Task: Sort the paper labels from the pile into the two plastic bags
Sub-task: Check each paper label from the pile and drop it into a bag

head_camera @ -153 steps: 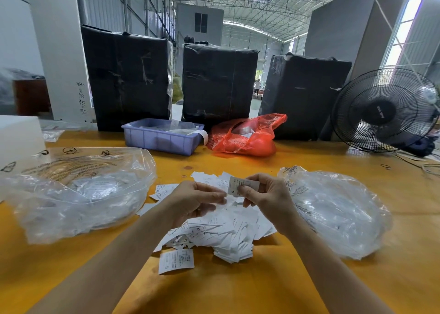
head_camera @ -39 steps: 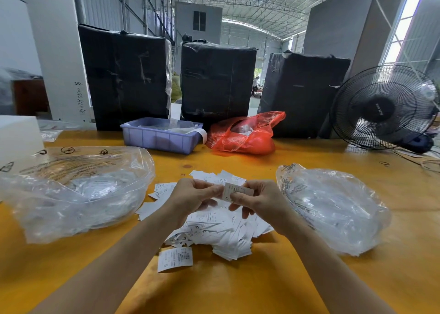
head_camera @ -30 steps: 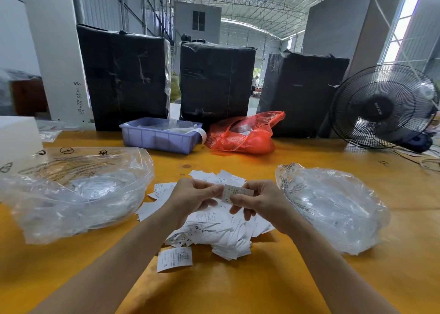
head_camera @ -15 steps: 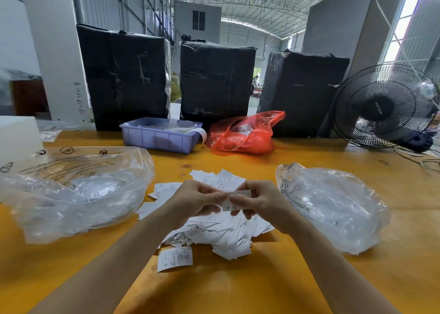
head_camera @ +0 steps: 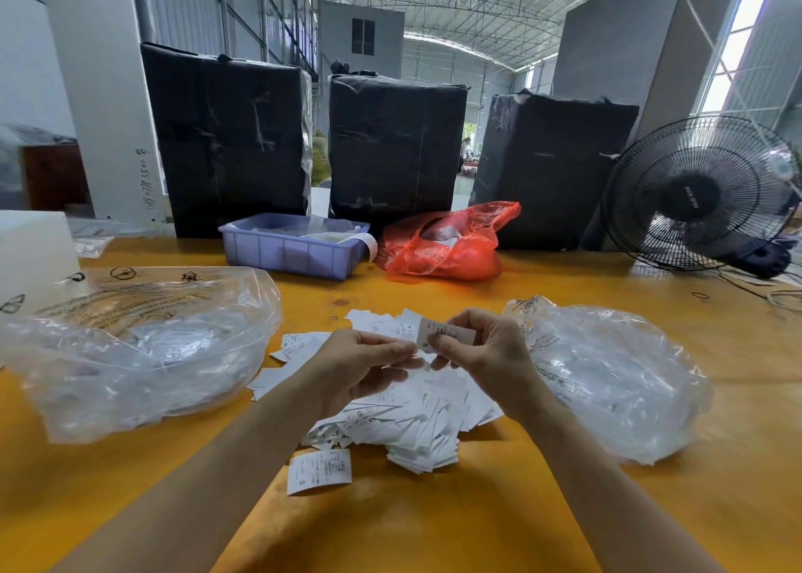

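Two hands meet above the pile of labels [head_camera: 403, 412]; half a second ago the label [head_camera: 445, 337] between them was almost hidden behind the fingers, and it now stands clear, raised a little and tilted, with a printed "S" at its lower left corner; the right hand [head_camera: 486, 355] pinches it between thumb and fingertips along its right and lower edge; the left hand [head_camera: 360, 362] has its fingers curled with thumb and fingertips at the label's left edge, though whether they actually grip it I cannot tell; the pile, the bags and the table [head_camera: 434, 525] lie as before; the left plastic bag [head_camera: 143, 351] sits open-mouthed to the left of the pile with white labels dimly visible through its crumpled film; the right plastic bag [head_camera: 607, 377] lies just beside the right wrist, and its contents show only as pale shapes; one loose label [head_camera: 319, 470] lies apart on the near side of the pile; behind, a blue tray [head_camera: 290, 251] holds clear plastic and a curl of white tape, and a red bag [head_camera: 447, 244] holds something I cannot make out; a fan [head_camera: 698, 194] is cut off at the right edge.
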Tool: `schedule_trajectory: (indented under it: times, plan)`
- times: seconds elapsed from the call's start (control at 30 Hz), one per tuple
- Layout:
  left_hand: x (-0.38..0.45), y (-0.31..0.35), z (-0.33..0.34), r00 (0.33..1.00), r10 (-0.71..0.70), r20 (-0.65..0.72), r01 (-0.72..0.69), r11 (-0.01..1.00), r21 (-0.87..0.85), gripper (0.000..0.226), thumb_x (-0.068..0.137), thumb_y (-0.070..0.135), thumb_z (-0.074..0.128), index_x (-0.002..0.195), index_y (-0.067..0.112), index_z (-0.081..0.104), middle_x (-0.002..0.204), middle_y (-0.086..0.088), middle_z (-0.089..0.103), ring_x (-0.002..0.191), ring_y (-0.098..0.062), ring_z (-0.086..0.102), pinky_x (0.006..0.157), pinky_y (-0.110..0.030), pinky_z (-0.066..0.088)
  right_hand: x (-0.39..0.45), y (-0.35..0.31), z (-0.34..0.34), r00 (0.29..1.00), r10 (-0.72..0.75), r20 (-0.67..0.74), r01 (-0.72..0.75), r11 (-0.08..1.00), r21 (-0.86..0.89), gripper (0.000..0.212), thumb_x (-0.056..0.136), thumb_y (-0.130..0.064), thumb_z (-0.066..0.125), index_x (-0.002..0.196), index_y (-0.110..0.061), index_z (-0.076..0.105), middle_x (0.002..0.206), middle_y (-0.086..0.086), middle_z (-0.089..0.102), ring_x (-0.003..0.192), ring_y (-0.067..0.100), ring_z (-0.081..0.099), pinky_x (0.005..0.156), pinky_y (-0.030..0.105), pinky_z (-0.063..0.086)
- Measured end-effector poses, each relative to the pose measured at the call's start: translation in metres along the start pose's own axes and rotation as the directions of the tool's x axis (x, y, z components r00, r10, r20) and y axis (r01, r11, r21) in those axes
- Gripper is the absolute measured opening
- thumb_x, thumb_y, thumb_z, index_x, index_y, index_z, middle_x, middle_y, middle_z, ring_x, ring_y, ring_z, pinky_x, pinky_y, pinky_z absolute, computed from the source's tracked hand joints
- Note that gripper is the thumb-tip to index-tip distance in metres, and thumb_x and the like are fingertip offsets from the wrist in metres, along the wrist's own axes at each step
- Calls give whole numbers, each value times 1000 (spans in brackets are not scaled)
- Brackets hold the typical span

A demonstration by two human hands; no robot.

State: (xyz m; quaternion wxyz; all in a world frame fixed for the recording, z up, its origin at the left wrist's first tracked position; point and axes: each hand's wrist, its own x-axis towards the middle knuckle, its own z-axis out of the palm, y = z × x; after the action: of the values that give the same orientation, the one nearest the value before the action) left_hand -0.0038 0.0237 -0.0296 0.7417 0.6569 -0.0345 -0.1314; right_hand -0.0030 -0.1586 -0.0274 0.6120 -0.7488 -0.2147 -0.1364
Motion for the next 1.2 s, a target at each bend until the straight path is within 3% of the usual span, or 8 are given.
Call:
schedule_trajectory:
  times: [0.2,0.47,0.6,0.77,0.9,1.0,1.07,1.2]
  plan:
    - [-1,0,1,1000,-4,4,4,1000,5,25,62,20,75,84,8,75,84,-9,75,60,-10,67,51,-17,50,0,1,4,999,-29,-20,27,996,-82,11,78,3,72,81,6,62,73,16,67,55,16,68,51,21,52]
    - [-1,0,0,1000,6,1,-6,1000,-9,28,56,17,77,83,7,75,85,-11,75,60,-12,68,51,-17,51,-1,0,4,1000,2,-21,-2,1000,-25,13,79,3,70,83,8,59,69,10,67,55,16,68,49,17,49]
    - [-1,0,-1,1000,18,-3,-18,1000,-8,19,57,17,77,75,10,78,85,-12,75,60,-12,68,49,-17,51,-2,1,3,994,92,55,-93,995,18,17,79,2,70,87,11,58,67,13,67,55,19,68,50,21,49]
    - [-1,0,0,999,18,-44,-17,1000,17,14,54,19,78,67,13,78,72,-8,73,57,-11,67,51,-18,51,-1,1,2,958,237,160,-249,966,63,17,76,-3,74,83,3,60,61,6,64,48,16,63,48,22,45]
    - [0,0,0,997,39,-63,-34,997,71,17,58,16,80,74,10,77,71,-8,73,56,-11,66,57,-19,51,-2,-2,-1,939,279,203,-298,952,71,30,62,-12,79,84,2,62,60,8,63,46,14,59,49,23,42]
    - [1,-3,1,995,50,-91,-41,995,95,9,70,9,78,78,8,73,67,-6,72,54,-9,66,52,-16,51,-1,0,-1,951,267,158,-272,962,13,18,83,-2,66,98,8,63,64,8,61,47,10,57,52,23,42]
    - [3,-4,2,993,54,-108,-44,995,94,8,72,7,77,78,7,72,64,-6,71,53,-9,65,51,-16,51,0,2,0,953,264,148,-262,964,-33,21,93,-1,54,111,3,63,69,5,58,51,8,54,55,22,44]
    - [3,-8,4,993,63,-97,-53,993,108,13,73,8,77,84,3,73,64,-6,70,55,-11,64,52,-17,50,-1,2,4,972,194,133,-180,978,-108,34,87,1,62,121,-6,57,73,5,56,53,9,56,54,20,46]
